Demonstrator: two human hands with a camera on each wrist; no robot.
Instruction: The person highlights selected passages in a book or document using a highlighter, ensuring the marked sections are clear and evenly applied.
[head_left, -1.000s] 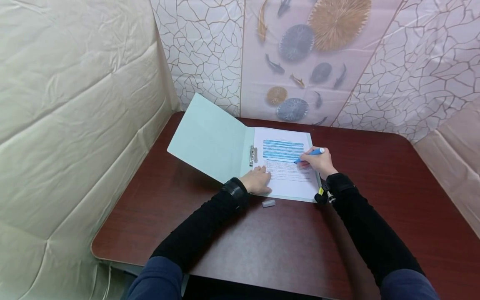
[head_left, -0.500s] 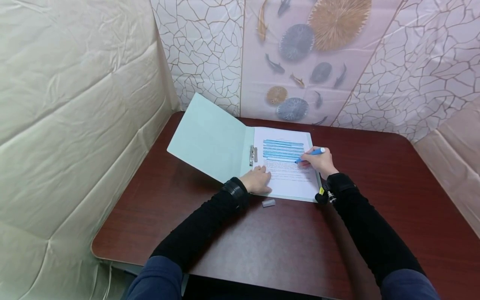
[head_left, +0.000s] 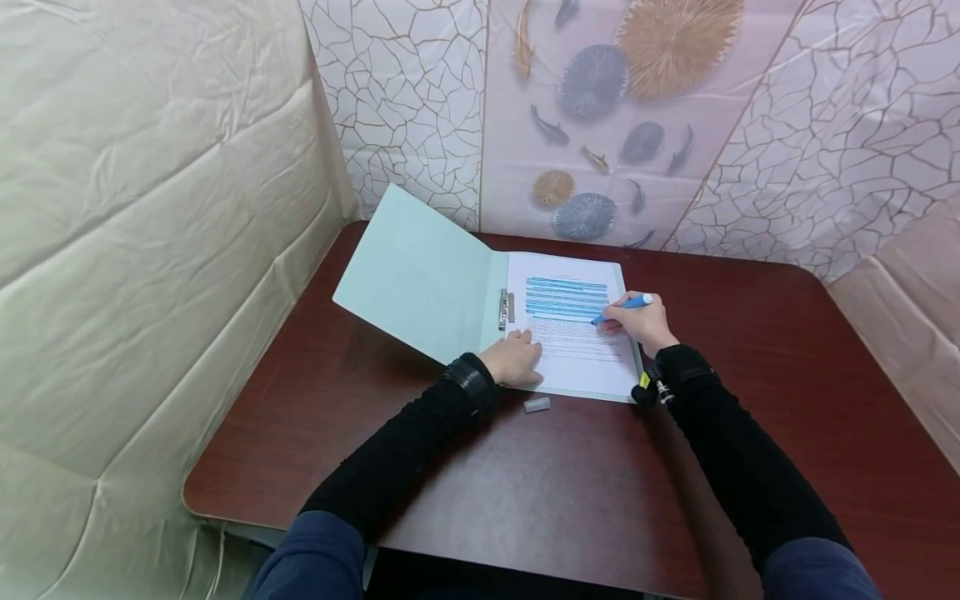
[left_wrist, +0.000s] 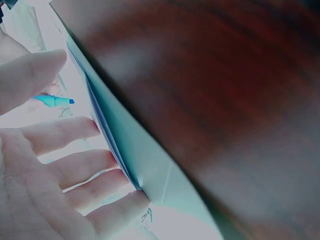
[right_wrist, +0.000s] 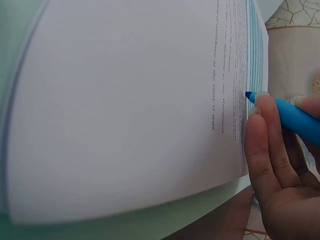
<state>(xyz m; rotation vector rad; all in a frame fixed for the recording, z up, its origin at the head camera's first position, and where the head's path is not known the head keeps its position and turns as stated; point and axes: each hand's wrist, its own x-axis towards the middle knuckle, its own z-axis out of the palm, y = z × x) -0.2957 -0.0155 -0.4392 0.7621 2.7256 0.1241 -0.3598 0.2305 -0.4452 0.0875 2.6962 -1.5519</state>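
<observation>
A printed sheet (head_left: 577, 367) lies in an open pale green folder (head_left: 423, 275), its upper lines marked in blue. My right hand (head_left: 637, 321) pinches a blue highlighter (head_left: 632, 302). In the right wrist view the highlighter's dark tip meets the page at the lower edge of the blue lines, and the fingers (right_wrist: 272, 145) lie along its barrel. My left hand (head_left: 515, 358) rests flat on the sheet's lower left part, fingers spread. Seen from the left wrist, its fingers (left_wrist: 75, 135) are fairly straight and hold nothing.
A grey cap (head_left: 537, 405) lies on the dark red table (head_left: 562, 483) just below the folder. The folder's metal clip (head_left: 506, 309) sits by its spine, and the left cover stands tilted up. A patterned curtain (head_left: 585, 125) hangs behind the table.
My right hand has slid very slightly to the right, with the highlighter tip moving along the line. The left hand stays in place on the sheet.
</observation>
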